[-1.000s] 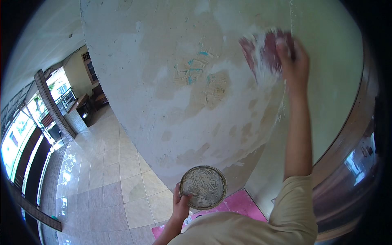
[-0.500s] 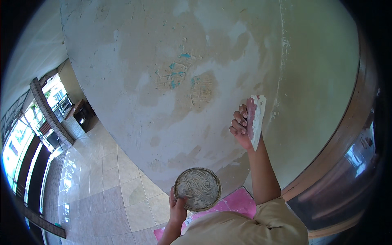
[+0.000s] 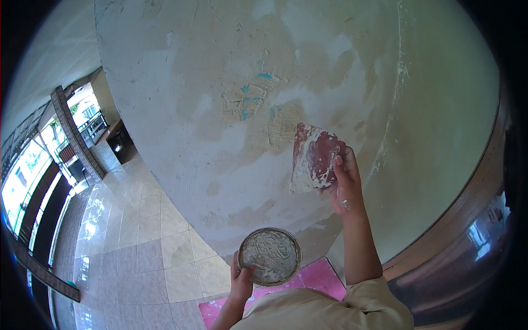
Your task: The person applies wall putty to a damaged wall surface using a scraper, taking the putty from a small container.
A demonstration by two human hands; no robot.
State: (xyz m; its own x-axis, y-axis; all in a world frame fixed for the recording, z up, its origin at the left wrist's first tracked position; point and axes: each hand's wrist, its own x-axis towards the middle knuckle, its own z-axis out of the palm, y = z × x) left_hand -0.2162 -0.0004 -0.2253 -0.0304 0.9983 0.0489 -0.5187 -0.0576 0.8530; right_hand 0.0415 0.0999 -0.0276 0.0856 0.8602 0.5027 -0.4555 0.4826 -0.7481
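Note:
My right hand (image 3: 347,179) grips a dark red, flat putty scraper (image 3: 320,157), its broad left edge smeared with off-white putty. The blade stands in front of the patched wall (image 3: 220,159); whether it touches the surface I cannot tell. Lower down, my left hand (image 3: 240,280) holds a round shallow container (image 3: 270,257) by its left rim, thumb over the edge. Greyish putty with streak marks covers the container's inside. Just up and left of the scraper, the wall has a ridged putty patch (image 3: 282,125) and rough spots showing turquoise (image 3: 252,100).
A pink sheet (image 3: 324,278) lies on the floor below me. Glossy tiles (image 3: 137,247) stretch away at the left, past a pillar (image 3: 77,135) and a dark-fronted table (image 3: 118,143). On the right, a greenish wall (image 3: 434,121) meets a brown wooden frame (image 3: 440,231).
My right hand has turned the scraper from nearly edge-on to its broad face and shifted it left, closer to the ridged patch. The left hand keeps the container almost where it was.

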